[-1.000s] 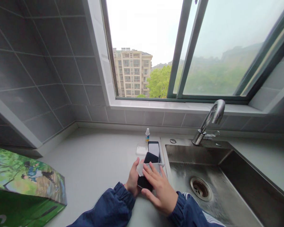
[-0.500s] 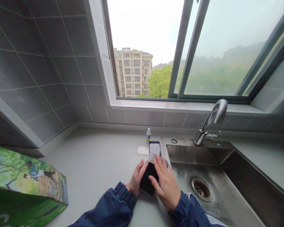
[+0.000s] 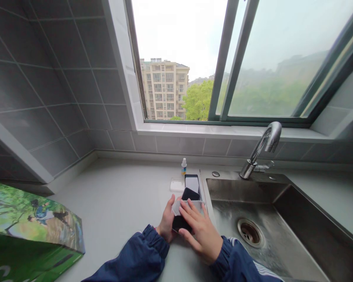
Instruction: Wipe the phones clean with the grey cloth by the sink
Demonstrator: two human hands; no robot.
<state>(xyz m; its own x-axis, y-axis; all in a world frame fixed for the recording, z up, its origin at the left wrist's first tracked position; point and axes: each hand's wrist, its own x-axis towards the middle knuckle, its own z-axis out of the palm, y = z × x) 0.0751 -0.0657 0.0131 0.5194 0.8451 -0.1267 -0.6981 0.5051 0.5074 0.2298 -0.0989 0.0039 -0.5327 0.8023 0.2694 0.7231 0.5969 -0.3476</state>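
Observation:
My left hand grips the left edge of a black smartphone, held tilted above the counter. Across the middle of its dark screen lies a thin light-grey wiping cloth. My right hand presses this cloth down with its fingers laid over it, the thumb near the phone's lower part. Just beyond, a second phone with a pale screen rests on the counter, partly covered by the held one. Beside it is a clear phone case, and a small white spray bottle stands upright behind.
To the right is a steel sink with a drain and a chrome faucet. A green printed box stands at the left on the pale counter. A partly open window is ahead.
My right hand has drawn the cloth down the screen from the phone's top end to its middle, uncovering the upper part. My left hand keeps its grip on the phone.

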